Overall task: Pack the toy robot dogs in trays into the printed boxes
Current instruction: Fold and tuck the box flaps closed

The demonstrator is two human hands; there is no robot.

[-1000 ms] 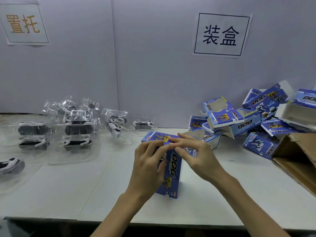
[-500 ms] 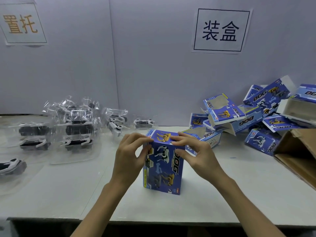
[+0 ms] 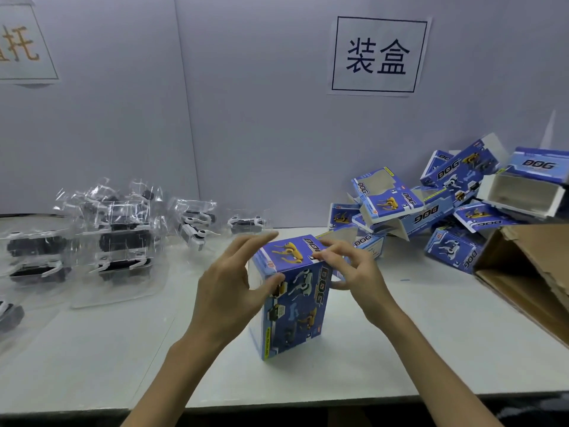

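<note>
A blue printed box [image 3: 295,315] marked DOG stands upright on the white table [image 3: 400,349], its top closed and leaning slightly. My left hand [image 3: 228,291] holds its upper left corner, thumb on the front face and fingers stretched behind the top. My right hand [image 3: 360,272] pinches the top's right edge with its fingertips. Toy robot dogs in clear trays [image 3: 123,241] lie in a heap at the left.
A pile of blue printed boxes [image 3: 431,211], some open, lies at the back right against the wall. A brown cardboard carton [image 3: 529,272] lies open at the right edge. More trays [image 3: 30,257] reach the far left.
The box has turned so its front face shows, and it now tilts slightly. My left hand has shifted from the top flap to the upper left corner; my right hand stays at the top edge.
</note>
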